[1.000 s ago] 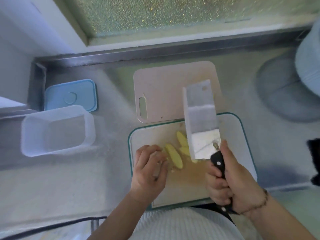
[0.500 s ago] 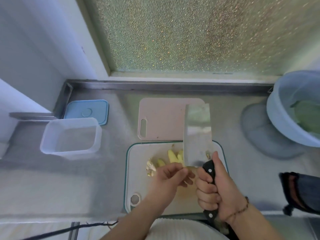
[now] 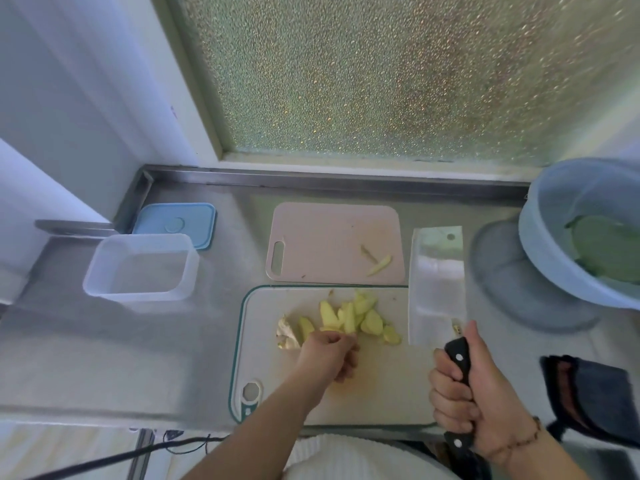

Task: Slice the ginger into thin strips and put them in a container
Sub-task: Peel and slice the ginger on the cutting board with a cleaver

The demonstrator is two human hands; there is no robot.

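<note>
Yellow ginger slices lie in a loose pile on the white, green-rimmed cutting board, with a pale ginger end piece at the pile's left. My left hand sits at the near edge of the pile, its fingers curled and pinching a slice. My right hand grips the black handle of a cleaver, whose wide blade is held to the right of the pile over the board's right edge. A clear empty container stands to the left on the steel counter.
A pink cutting board behind the white one carries two stray ginger strips. A blue lid lies behind the container. A blue strainer bowl holding greens stands at the right. A dark cloth lies at the near right.
The cleaver has moved right, off the ginger pile, uncovering the slices. My left hand has shifted left to the pile's near edge and pinches a slice. The camera has tilted up.
</note>
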